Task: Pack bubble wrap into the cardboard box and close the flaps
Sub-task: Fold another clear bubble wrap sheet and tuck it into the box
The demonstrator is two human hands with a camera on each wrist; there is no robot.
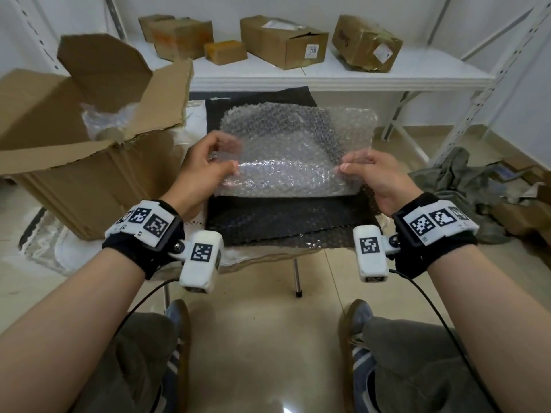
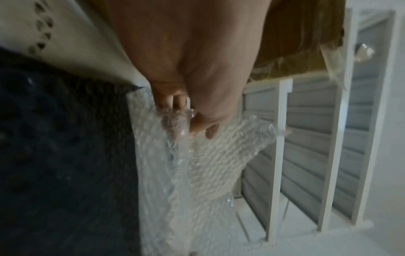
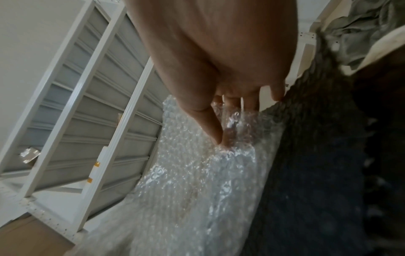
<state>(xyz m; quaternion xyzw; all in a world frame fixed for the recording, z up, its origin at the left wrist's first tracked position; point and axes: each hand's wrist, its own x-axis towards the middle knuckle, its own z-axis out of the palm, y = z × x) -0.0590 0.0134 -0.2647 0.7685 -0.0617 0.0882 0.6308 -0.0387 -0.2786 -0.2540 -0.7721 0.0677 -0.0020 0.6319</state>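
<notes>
A clear sheet of bubble wrap (image 1: pixel 292 150) is lifted above a dark mat (image 1: pixel 286 219) on a small table. My left hand (image 1: pixel 208 171) pinches its left edge between thumb and fingers; the left wrist view shows the thumb on the bubble wrap (image 2: pixel 197 164). My right hand (image 1: pixel 369 171) pinches the right edge, with the thumb pressed on the bubble wrap (image 3: pixel 197 173) in the right wrist view. The large cardboard box (image 1: pixel 68 162) stands at the left with its flaps raised, and clear plastic shows inside.
A white shelf (image 1: pixel 328 73) behind the table carries several small cardboard boxes (image 1: pixel 283 40). A heap of grey cloth and cardboard scraps (image 1: pixel 477 186) lies on the floor at the right. My shoes and knees are below the table edge.
</notes>
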